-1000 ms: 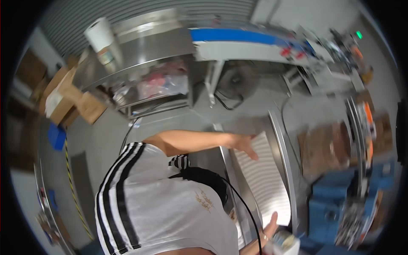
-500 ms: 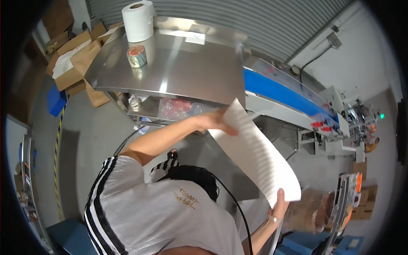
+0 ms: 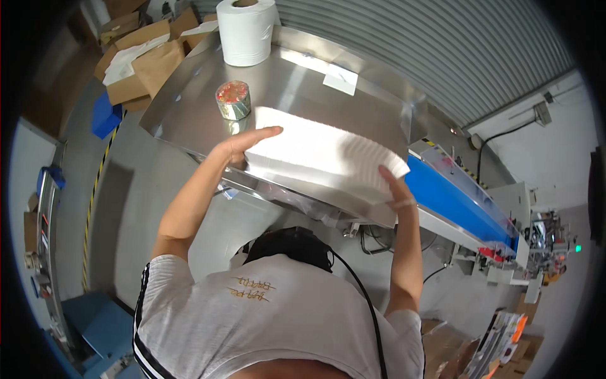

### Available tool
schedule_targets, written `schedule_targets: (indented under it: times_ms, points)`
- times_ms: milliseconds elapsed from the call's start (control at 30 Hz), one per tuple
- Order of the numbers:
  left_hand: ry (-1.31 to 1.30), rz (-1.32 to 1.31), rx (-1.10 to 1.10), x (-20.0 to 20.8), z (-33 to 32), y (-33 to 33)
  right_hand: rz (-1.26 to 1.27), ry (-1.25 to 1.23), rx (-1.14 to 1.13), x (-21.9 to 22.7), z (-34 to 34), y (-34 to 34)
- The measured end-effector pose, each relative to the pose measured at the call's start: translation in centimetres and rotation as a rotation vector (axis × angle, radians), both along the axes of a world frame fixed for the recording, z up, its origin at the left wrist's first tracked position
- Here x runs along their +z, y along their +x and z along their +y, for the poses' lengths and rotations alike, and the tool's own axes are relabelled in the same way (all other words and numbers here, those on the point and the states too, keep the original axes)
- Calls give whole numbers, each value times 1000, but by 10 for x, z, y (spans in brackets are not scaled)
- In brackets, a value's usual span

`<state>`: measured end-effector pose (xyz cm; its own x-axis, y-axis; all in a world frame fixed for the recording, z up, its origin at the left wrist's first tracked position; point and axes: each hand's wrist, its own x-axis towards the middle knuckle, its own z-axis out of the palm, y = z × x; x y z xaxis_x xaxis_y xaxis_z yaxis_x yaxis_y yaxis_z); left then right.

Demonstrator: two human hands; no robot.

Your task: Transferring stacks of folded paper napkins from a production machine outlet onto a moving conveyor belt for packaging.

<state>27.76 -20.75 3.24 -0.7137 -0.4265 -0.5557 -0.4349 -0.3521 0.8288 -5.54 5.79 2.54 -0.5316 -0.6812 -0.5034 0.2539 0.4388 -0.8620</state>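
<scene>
Both my hands hold a long white strip-like bundle [image 3: 315, 148] with fine ribs across its right end; whether it is one piece or many thin layers I cannot tell. It lies level above the front part of a steel table [image 3: 189, 120]. My left hand [image 3: 249, 142] grips its left end, thumb on top and fingers hidden beneath. At the right end my right hand [image 3: 398, 189], slightly blurred, has its thumb against the near side. A roll of patterned tape [image 3: 233, 101] stands on the table just beyond my left hand.
A large white paper roll [image 3: 246, 35] stands at the table's back left, and a white card [image 3: 341, 80] lies near its back edge. To the right runs a blue conveyor belt [image 3: 448, 199]. Open cardboard boxes [image 3: 136, 69] are at the far left. A black cable [image 3: 363, 297] hangs beside my body.
The white bundle has swung from a slanting position at the right to lying nearly level over the table. My left hand moved left, my right hand up and forward. My body turned toward the table.
</scene>
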Motion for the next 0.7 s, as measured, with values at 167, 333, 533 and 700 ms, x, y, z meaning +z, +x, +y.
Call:
schedule_targets:
  times_ms: [167,333,533,700]
  points:
    - [-266,-13,15,16,12,-7,-28,31,296,14,-70,-53]
    - [-796,-751,112,19,33,-13,397,64,599,33,-98,-98]
    - [-247,-224,129,66,130,-31,646,113,701,74,-139,-81]
    - [72,71,386,40,226,-68,796,19,881,64,-208,-85]
